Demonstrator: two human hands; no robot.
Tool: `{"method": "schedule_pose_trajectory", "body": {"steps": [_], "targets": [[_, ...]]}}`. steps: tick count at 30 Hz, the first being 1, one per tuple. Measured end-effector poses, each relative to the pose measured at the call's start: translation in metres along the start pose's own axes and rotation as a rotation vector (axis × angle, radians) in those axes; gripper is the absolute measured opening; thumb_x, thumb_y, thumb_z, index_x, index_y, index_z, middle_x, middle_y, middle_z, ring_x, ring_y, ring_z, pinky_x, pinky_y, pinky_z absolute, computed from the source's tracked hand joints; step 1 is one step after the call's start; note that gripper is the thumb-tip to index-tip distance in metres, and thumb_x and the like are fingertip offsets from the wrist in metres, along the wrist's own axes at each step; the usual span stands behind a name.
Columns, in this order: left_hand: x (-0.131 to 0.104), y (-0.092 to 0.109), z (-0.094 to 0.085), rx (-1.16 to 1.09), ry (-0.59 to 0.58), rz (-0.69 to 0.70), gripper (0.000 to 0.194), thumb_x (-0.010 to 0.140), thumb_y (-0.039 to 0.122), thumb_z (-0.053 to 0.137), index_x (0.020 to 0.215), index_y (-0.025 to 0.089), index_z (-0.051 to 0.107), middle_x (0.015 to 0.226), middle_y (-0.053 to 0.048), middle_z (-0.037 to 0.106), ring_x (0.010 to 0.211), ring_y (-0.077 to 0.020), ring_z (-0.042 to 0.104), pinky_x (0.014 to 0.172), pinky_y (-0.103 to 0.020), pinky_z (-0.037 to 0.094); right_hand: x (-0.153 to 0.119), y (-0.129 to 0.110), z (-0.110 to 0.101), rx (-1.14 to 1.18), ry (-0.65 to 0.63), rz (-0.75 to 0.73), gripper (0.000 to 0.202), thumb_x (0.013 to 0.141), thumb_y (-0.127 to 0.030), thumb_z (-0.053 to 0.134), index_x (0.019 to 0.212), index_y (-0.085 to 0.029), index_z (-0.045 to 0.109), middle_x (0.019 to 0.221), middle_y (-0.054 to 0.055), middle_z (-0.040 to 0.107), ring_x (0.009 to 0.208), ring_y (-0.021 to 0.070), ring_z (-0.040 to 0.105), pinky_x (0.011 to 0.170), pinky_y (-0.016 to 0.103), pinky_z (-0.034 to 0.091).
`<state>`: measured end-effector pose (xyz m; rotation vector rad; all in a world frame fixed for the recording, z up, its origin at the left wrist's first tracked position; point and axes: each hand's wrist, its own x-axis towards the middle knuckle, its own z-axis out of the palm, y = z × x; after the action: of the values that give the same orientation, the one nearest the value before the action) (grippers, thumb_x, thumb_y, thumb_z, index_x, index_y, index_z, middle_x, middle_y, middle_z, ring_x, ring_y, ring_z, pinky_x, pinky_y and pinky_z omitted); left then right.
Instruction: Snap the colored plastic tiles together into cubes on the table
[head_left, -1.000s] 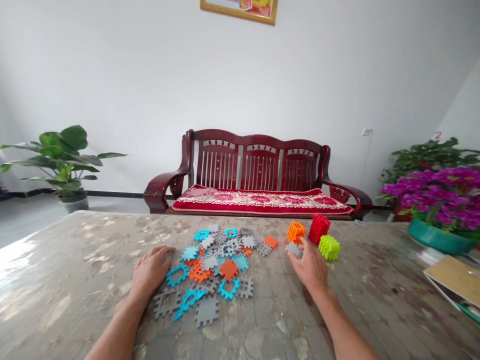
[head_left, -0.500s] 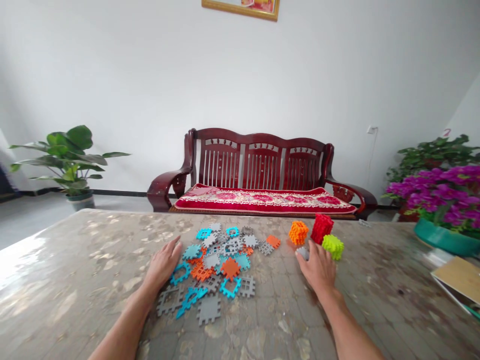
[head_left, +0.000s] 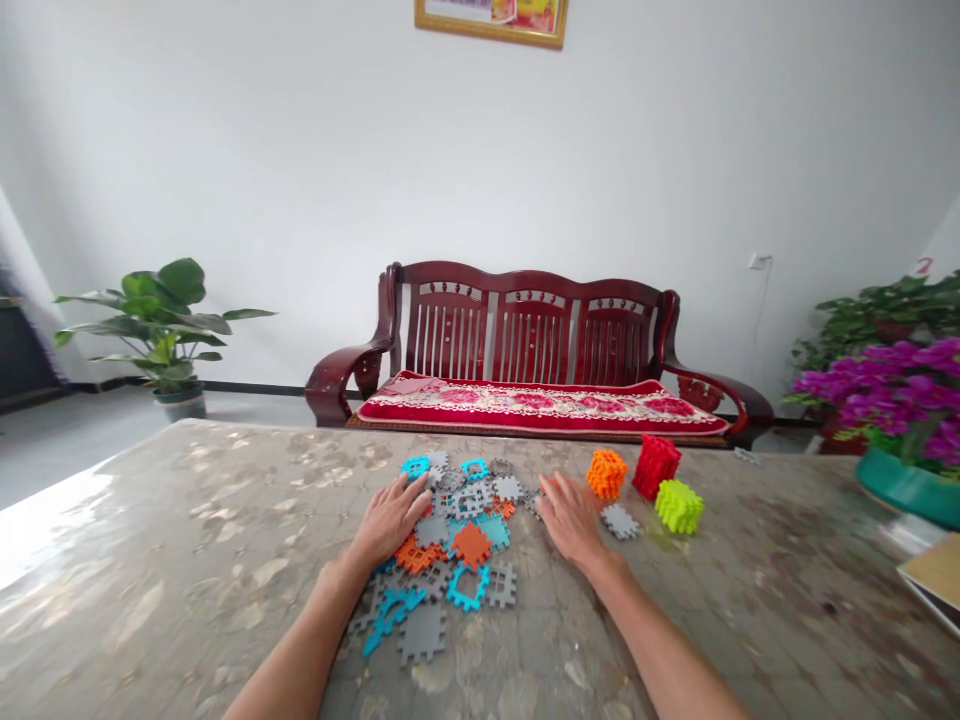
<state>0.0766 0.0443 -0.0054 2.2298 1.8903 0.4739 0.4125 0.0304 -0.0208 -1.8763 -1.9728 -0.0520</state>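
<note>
Both hands have shifted inward since the earlier frame: the person's left hand (head_left: 390, 515) has come over the left edge of the loose puzzle pieces (head_left: 471, 545), and the right hand (head_left: 570, 518) has left the grey piece (head_left: 620, 521), which now lies flat on the table. Both hands are palm down with fingers extended and loosely spread, neither clenched; what lies under their fingers is hidden.

The loose pieces spread between the two hands and toward the near side, some overlapping. The grey piece is just right of the right hand. Beyond it stands the orange block (head_left: 607, 474), with the red block (head_left: 656, 466) farther right and the green block (head_left: 679, 506) nearer than the red one.

Bare table (head_left: 187, 560) stretches widely to the left, and there is open surface at the near right. The far edge runs close behind the blocks; the teal planter (head_left: 907, 487) bounds the far right.
</note>
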Motion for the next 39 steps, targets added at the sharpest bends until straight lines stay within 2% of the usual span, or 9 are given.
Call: {"method": "schedule_pose_trajectory", "body": {"steps": [5, 9, 12, 14, 18, 27, 32, 36, 39], "targets": [[0.004, 0.028, 0.011, -0.085, -0.001, 0.077, 0.056, 0.098, 0.047, 0.031, 0.15, 0.029, 0.043, 0.157, -0.004, 0.044, 0.146, -0.0228, 0.036, 0.12, -0.042, 0.027, -0.001, 0.001, -0.009, 0.018, 0.004, -0.105, 0.04, 0.1, -0.036, 0.037, 0.122, -0.026, 0.068, 0.134, 0.009, 0.063, 0.128, 0.0247, 0.053, 0.109, 0.043, 0.037], [0.014, 0.038, 0.003, -0.21, -0.034, 0.152, 0.058, 0.1, 0.049, 0.022, 0.136, 0.024, 0.06, 0.145, -0.005, 0.058, 0.137, -0.0208, 0.049, 0.116, -0.034, 0.035, -0.005, 0.01, -0.01, 0.082, 0.122, -0.096, 0.044, 0.101, -0.034, 0.029, 0.113, -0.023, 0.07, 0.119, 0.008, 0.068, 0.117, 0.0214, 0.058, 0.107, 0.04, 0.039], [0.032, 0.032, -0.008, -0.172, 0.084, 0.074, 0.06, 0.101, 0.047, 0.018, 0.129, 0.022, 0.065, 0.135, -0.008, 0.066, 0.129, -0.0218, 0.056, 0.113, -0.035, 0.037, -0.005, 0.016, -0.003, 0.097, 0.224, -0.061, 0.046, 0.101, -0.037, 0.03, 0.119, -0.021, 0.068, 0.126, 0.01, 0.065, 0.123, 0.0232, 0.054, 0.111, 0.042, 0.036], [0.047, 0.026, -0.012, -0.114, 0.155, -0.013, 0.057, 0.1, 0.048, 0.025, 0.139, 0.022, 0.057, 0.148, -0.009, 0.055, 0.14, -0.0257, 0.044, 0.119, -0.043, 0.029, -0.004, 0.017, 0.003, 0.081, 0.249, -0.049, 0.046, 0.1, -0.04, 0.032, 0.123, -0.02, 0.067, 0.131, 0.012, 0.063, 0.128, 0.0253, 0.051, 0.114, 0.045, 0.034], [0.074, 0.021, -0.005, -0.099, 0.028, -0.064, 0.055, 0.099, 0.048, 0.029, 0.145, 0.025, 0.049, 0.156, -0.01, 0.044, 0.148, -0.0301, 0.032, 0.119, -0.056, 0.022, -0.003, 0.018, 0.013, 0.045, 0.222, -0.012, 0.048, 0.099, -0.043, 0.034, 0.129, -0.019, 0.063, 0.138, 0.013, 0.059, 0.133, 0.028, 0.048, 0.116, 0.049, 0.031], [0.087, 0.055, 0.008, -0.193, -0.141, 0.172, 0.063, 0.101, 0.045, 0.016, 0.148, 0.016, 0.046, 0.156, -0.006, 0.045, 0.146, -0.0181, 0.036, 0.122, -0.033, 0.025, -0.002, 0.014, 0.011, 0.051, 0.143, -0.004, 0.048, 0.101, -0.039, 0.031, 0.131, -0.018, 0.062, 0.136, 0.013, 0.062, 0.131, 0.0257, 0.052, 0.113, 0.042, 0.035], [0.049, 0.042, -0.028, -0.194, -0.188, 0.155, 0.074, 0.096, 0.063, 0.028, 0.157, 0.021, 0.029, 0.165, -0.007, 0.026, 0.153, -0.0263, 0.018, 0.124, -0.046, 0.018, -0.003, 0.011, 0.007, -0.015, 0.179, -0.001, 0.047, 0.101, -0.039, 0.034, 0.131, -0.016, 0.062, 0.137, 0.014, 0.061, 0.132, 0.026, 0.051, 0.114, 0.043, 0.032], [-0.022, 0.015, -0.057, -0.086, -0.234, 0.241, 0.093, 0.084, 0.079, 0.039, 0.16, 0.031, 0.015, 0.168, -0.009, 0.014, 0.154, -0.032, 0.009, 0.123, -0.052, 0.018, -0.003, 0.009, 0.006, -0.051, 0.21, -0.014, 0.047, 0.101, -0.039, 0.032, 0.129, -0.016, 0.064, 0.136, 0.014, 0.061, 0.13, 0.0262, 0.051, 0.114, 0.044, 0.03], [-0.076, 0.003, -0.057, 0.003, -0.25, 0.316, 0.11, 0.071, 0.085, 0.052, 0.16, 0.034, 0.01, 0.168, -0.009, 0.011, 0.153, -0.038, 0.01, 0.121, -0.056, 0.022, -0.003, 0.008, 0.006, -0.077, 0.223, -0.018, 0.048, 0.101, -0.04, 0.031, 0.128, -0.018, 0.065, 0.136, 0.013, 0.062, 0.13, 0.0261, 0.05, 0.114, 0.044, 0.03]]}}
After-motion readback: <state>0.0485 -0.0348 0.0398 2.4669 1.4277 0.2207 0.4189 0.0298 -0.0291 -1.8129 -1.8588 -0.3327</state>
